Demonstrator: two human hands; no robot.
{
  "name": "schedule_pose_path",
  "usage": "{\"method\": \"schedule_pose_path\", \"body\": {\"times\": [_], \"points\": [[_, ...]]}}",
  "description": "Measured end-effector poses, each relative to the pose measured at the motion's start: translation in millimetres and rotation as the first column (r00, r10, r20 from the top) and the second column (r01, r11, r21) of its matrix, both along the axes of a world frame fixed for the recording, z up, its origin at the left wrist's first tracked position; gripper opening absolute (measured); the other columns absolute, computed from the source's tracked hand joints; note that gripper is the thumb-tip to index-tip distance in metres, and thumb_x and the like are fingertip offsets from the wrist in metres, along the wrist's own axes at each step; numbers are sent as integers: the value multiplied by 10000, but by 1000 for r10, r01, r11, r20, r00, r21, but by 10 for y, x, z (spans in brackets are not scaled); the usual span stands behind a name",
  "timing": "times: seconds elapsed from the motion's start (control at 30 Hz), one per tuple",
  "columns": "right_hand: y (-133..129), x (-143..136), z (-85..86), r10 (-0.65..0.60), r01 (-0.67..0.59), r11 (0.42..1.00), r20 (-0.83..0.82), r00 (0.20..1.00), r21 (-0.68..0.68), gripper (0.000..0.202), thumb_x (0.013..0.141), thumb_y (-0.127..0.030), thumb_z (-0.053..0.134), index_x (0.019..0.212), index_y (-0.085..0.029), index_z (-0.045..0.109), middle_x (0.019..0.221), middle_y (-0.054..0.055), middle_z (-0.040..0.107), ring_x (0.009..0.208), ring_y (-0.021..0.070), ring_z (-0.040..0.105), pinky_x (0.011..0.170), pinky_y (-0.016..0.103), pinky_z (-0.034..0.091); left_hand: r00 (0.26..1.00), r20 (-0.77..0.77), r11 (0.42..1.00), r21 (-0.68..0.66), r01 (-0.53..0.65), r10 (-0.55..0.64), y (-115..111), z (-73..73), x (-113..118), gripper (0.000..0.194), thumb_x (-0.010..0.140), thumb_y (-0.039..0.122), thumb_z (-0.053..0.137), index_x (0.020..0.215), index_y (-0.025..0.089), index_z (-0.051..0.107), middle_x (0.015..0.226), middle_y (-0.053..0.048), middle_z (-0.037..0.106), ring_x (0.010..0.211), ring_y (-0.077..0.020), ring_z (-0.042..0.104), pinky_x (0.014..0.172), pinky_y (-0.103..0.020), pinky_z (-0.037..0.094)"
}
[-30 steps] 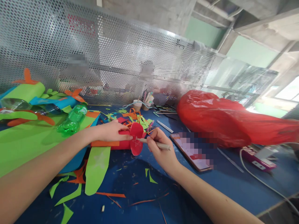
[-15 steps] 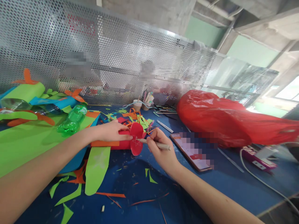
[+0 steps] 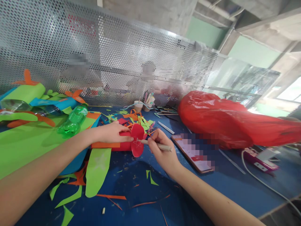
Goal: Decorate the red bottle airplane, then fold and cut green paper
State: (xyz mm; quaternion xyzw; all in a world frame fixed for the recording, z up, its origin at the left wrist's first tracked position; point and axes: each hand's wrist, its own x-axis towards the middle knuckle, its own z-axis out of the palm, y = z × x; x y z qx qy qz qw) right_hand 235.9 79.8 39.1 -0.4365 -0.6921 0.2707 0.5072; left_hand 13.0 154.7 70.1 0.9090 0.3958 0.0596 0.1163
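Observation:
My left hand (image 3: 115, 133) grips a red foam piece (image 3: 124, 146), thumb and fingers pressed on it near its flared end. That end is a rounded red flap (image 3: 137, 151) bearing a pale outline of a star. A light grey pen (image 3: 162, 146) is pinched between the fingers of my right hand (image 3: 163, 157). Its tip touches the flap at the star, or is very close to it. Beneath my left wrist lie an orange strip (image 3: 103, 144) and a green foam wing shape (image 3: 98, 175) with a pale star.
A green plastic bottle (image 3: 74, 121) lies on green sheets (image 3: 35, 141) at left. Colourful scraps (image 3: 141, 121) and cups of pens (image 3: 148, 105) stand beyond my hands. To the right are a phone (image 3: 192, 153), a red plastic bag (image 3: 223, 119) and a white cable (image 3: 263, 180). A perforated metal screen (image 3: 122, 50) borders the back.

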Motion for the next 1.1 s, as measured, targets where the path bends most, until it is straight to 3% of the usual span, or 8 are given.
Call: {"method": "schedule_pose_path", "body": {"times": [1.1], "points": [[-3, -8, 8, 39, -39, 999, -9, 999, -5, 200, 849, -283, 525, 704, -247, 392, 564, -85, 418, 492, 93, 366, 498, 237, 297, 1000, 28, 1000, -11, 10, -10, 4, -13, -14, 577, 920, 703, 422, 974, 212, 720, 926, -81, 740, 947, -292, 599, 826, -343, 426]]}}
